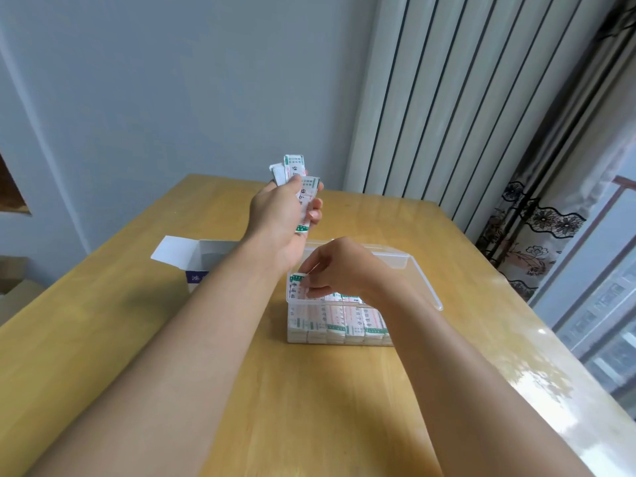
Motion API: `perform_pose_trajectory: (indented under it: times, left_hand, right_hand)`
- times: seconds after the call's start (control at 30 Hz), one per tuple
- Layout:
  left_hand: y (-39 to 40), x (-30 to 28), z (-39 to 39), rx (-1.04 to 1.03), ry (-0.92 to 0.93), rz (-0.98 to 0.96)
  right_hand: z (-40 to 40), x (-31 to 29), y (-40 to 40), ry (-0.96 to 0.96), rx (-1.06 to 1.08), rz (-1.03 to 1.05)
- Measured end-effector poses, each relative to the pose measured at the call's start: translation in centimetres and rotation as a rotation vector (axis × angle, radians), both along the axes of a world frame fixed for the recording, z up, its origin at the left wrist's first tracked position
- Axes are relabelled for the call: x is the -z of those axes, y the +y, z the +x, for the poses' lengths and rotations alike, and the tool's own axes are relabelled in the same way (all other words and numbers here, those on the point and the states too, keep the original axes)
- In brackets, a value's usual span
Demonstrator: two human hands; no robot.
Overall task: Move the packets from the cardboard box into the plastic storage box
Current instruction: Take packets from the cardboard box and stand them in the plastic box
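Note:
My left hand (pixel 280 215) is raised above the table and shut on a small bunch of white-and-green packets (pixel 295 168) that fan out above and below my fingers. Lower down, my right hand (pixel 335 270) reaches into the clear plastic storage box (pixel 425 287) and pinches one packet (pixel 296 279) at the box's near-left corner. Rows of packets (pixel 344 325) stand upright along the box's near wall. The white cardboard box (pixel 192 259) lies open on the table to the left, partly hidden behind my left forearm; I cannot see its inside.
The wooden table (pixel 309 390) runs to a grey wall at the back. A white ribbed panel (pixel 447 98) and a patterned curtain (pixel 537 235) stand at the right, beside a window. Brown cartons (pixel 13 287) sit off the table's left edge.

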State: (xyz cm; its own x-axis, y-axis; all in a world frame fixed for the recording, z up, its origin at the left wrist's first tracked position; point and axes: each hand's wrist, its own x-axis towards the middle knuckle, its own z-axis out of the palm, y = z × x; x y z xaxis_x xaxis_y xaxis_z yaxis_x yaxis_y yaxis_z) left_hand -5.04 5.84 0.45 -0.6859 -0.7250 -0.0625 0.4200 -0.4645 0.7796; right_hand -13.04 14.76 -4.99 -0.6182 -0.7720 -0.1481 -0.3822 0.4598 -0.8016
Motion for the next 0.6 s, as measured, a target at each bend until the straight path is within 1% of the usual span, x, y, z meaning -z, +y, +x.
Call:
perform_pose_trajectory:
  times: [0.07, 0.2, 0.27, 0.47, 0.53, 0.6]
  left_hand:
    - [-0.1, 0.0, 0.2, 0.005, -0.006, 0.001]
    - [-0.5, 0.1, 0.2, 0.015, 0.001, 0.007]
    - [-0.6, 0.1, 0.1, 0.016, 0.005, 0.014]
    - [-0.7, 0.4, 0.1, 0.048, -0.002, 0.009]
    - [-0.7, 0.3, 0.1, 0.052, -0.006, 0.01]
    - [-0.8, 0.2, 0.1, 0.06, -0.013, 0.004]
  right_hand:
    - [0.0, 0.1, -0.4, 0.058, 0.0, 0.053]
    - [0.0, 0.0, -1.0, 0.282, -0.025, 0.174]
    - [-0.1, 0.0, -1.2, 0.358, -0.032, 0.207]
    - [0.2, -0.1, -1.3, 0.355, -0.107, 0.335]
    - [0.2, -0.8, -0.9, 0.354, -0.103, 0.33]
    - [0.0, -2.1, 0.0, 0.369, -0.059, 0.262]
